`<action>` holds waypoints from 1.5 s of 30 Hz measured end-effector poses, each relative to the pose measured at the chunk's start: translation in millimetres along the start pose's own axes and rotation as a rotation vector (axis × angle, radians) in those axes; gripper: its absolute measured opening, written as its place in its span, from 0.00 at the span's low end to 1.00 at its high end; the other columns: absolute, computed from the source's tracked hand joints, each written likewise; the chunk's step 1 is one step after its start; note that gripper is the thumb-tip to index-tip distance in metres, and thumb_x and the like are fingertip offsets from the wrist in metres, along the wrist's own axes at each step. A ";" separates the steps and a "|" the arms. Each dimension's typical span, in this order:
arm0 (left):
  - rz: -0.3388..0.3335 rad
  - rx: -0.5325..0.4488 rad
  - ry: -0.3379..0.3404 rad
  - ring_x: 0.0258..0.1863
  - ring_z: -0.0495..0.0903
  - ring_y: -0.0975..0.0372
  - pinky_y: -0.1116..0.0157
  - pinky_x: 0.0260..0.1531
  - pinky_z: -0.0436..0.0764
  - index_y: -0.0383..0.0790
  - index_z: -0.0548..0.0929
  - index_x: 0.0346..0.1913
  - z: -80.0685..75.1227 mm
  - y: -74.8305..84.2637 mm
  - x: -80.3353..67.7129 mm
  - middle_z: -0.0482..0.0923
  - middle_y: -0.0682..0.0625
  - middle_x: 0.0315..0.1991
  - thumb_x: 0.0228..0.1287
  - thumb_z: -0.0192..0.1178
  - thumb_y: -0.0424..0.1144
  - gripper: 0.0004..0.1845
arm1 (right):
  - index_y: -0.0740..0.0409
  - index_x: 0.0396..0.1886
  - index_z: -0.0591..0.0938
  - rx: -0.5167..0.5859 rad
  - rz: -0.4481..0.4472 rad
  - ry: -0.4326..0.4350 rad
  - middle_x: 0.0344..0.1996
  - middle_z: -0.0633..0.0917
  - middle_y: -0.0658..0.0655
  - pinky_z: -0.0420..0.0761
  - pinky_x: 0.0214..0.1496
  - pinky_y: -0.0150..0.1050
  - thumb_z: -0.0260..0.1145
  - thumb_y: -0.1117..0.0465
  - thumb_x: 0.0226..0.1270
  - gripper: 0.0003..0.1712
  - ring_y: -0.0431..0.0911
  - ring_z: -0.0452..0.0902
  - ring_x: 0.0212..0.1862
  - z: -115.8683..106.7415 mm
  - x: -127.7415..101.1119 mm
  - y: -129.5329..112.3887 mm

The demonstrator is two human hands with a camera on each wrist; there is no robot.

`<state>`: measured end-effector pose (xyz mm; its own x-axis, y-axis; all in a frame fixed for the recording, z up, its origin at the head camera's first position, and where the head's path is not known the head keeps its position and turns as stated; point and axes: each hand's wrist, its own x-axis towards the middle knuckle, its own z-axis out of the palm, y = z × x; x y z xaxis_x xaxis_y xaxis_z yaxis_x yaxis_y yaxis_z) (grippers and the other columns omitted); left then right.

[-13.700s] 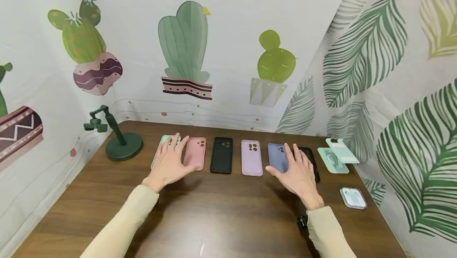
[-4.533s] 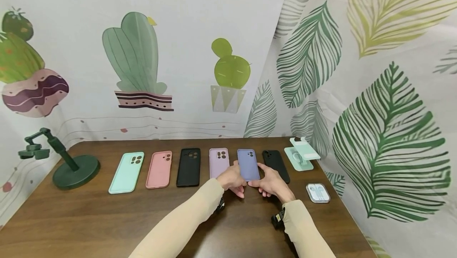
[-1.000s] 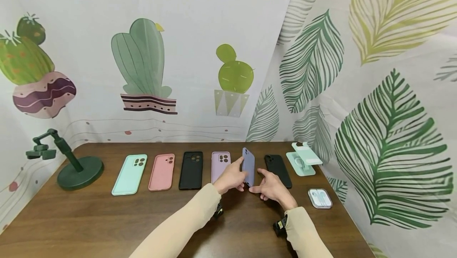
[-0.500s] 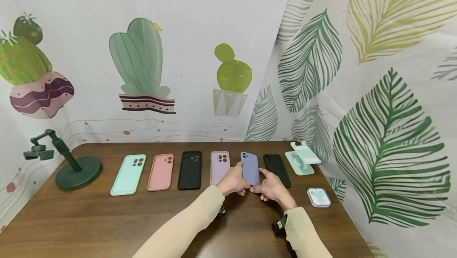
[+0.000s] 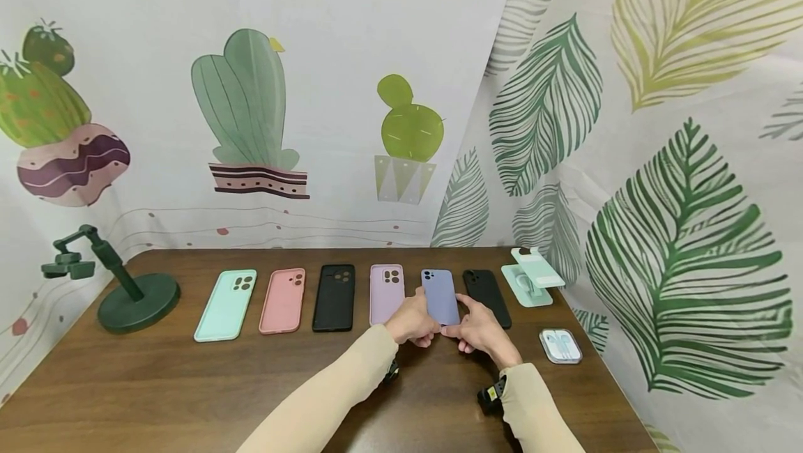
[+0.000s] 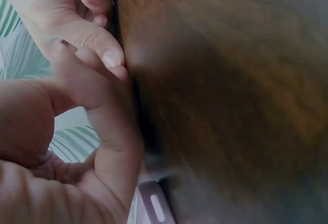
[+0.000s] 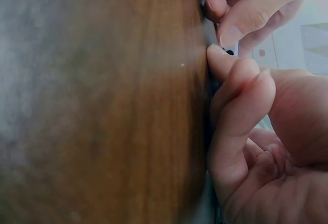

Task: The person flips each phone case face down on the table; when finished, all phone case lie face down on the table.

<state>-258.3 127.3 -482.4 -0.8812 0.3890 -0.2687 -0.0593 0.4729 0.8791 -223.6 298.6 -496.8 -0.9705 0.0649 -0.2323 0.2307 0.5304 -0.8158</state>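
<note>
A periwinkle-blue phone case [image 5: 441,296] lies back side up in the row on the table, its camera holes at the far left corner. My left hand [image 5: 414,317] holds its left side and near corner, and my right hand [image 5: 479,327] holds its right side and near corner. Both thumbs meet at the near edge. In the left wrist view, my left hand [image 6: 66,147] has curled fingers, and the right thumb touches near its tip. In the right wrist view, the fingers of my right hand [image 7: 251,126] are curled; most of the case is hidden.
To the left lie a lilac case [image 5: 386,293], a black case [image 5: 334,297], a pink case [image 5: 282,301] and a mint case [image 5: 226,305]. Another black case [image 5: 488,298] lies right. Beyond stand a mint phone stand [image 5: 530,279], boxed earphones [image 5: 560,346] and a dark green stand [image 5: 138,302].
The blue case stood turned on edge in my left hand a second ago; it has come down flat between both hands. My right hand has moved onto its right side. The other cases have stayed put.
</note>
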 end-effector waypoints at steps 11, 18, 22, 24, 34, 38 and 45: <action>-0.040 -0.076 -0.013 0.07 0.71 0.67 0.73 0.07 0.76 0.30 0.52 0.84 1.7 -2.2 -1.3 0.72 0.49 0.14 0.63 0.65 0.18 0.49 | 0.63 0.87 0.61 0.003 0.013 0.004 0.17 0.80 0.55 0.78 0.17 0.30 0.80 0.67 0.64 0.55 0.40 0.75 0.14 0.6 0.8 -0.3; -0.002 -0.127 -0.024 0.08 0.72 0.65 0.72 0.09 0.78 0.30 0.52 0.83 -2.9 -4.8 -5.7 0.73 0.48 0.16 0.61 0.68 0.19 0.51 | 0.60 0.88 0.59 -0.007 0.030 0.009 0.15 0.79 0.53 0.79 0.17 0.31 0.80 0.67 0.63 0.58 0.39 0.74 0.13 1.0 -0.7 -3.9; 0.036 -0.095 -0.030 0.10 0.75 0.64 0.71 0.10 0.80 0.29 0.46 0.86 -12.8 -8.3 -12.8 0.77 0.47 0.17 0.61 0.71 0.21 0.57 | 0.55 0.90 0.56 0.006 0.042 0.018 0.14 0.78 0.53 0.80 0.17 0.32 0.83 0.65 0.62 0.62 0.39 0.74 0.13 3.2 -4.8 -7.6; 0.055 -0.059 -0.028 0.10 0.76 0.64 0.69 0.12 0.82 0.29 0.45 0.87 -20.3 -10.8 -17.7 0.79 0.46 0.18 0.60 0.74 0.22 0.59 | 0.54 0.90 0.55 0.010 0.026 0.021 0.14 0.79 0.54 0.81 0.17 0.33 0.83 0.64 0.62 0.63 0.40 0.73 0.12 5.3 -8.1 -10.1; 0.064 0.066 0.013 0.09 0.78 0.66 0.65 0.14 0.86 0.32 0.45 0.88 -71.2 -36.2 -41.0 0.84 0.41 0.25 0.52 0.81 0.26 0.67 | 0.56 0.90 0.57 -0.015 -0.140 -0.004 0.18 0.84 0.58 0.83 0.18 0.36 0.83 0.57 0.65 0.61 0.40 0.76 0.12 27.0 -19.2 -28.2; 0.045 0.064 0.033 0.10 0.78 0.65 0.65 0.14 0.86 0.31 0.46 0.87 -85.5 -46.0 -43.1 0.85 0.40 0.26 0.51 0.81 0.24 0.67 | 0.57 0.90 0.56 -0.029 -0.159 -0.045 0.18 0.84 0.59 0.83 0.18 0.36 0.83 0.56 0.65 0.62 0.40 0.77 0.13 38.4 -18.2 -35.2; 0.029 -0.032 0.021 0.11 0.79 0.63 0.65 0.15 0.86 0.30 0.49 0.86 -89.7 -53.2 -38.5 0.84 0.38 0.32 0.49 0.78 0.17 0.64 | 0.60 0.90 0.52 -0.046 -0.160 -0.111 0.16 0.84 0.57 0.83 0.17 0.35 0.82 0.57 0.67 0.63 0.40 0.76 0.12 58.4 -8.4 -41.8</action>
<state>-263.3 16.2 -483.6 -0.8926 0.3849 -0.2347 -0.0482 0.4362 0.8986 -221.0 226.6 -491.6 -0.9802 -0.1161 -0.1606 0.0679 0.5648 -0.8224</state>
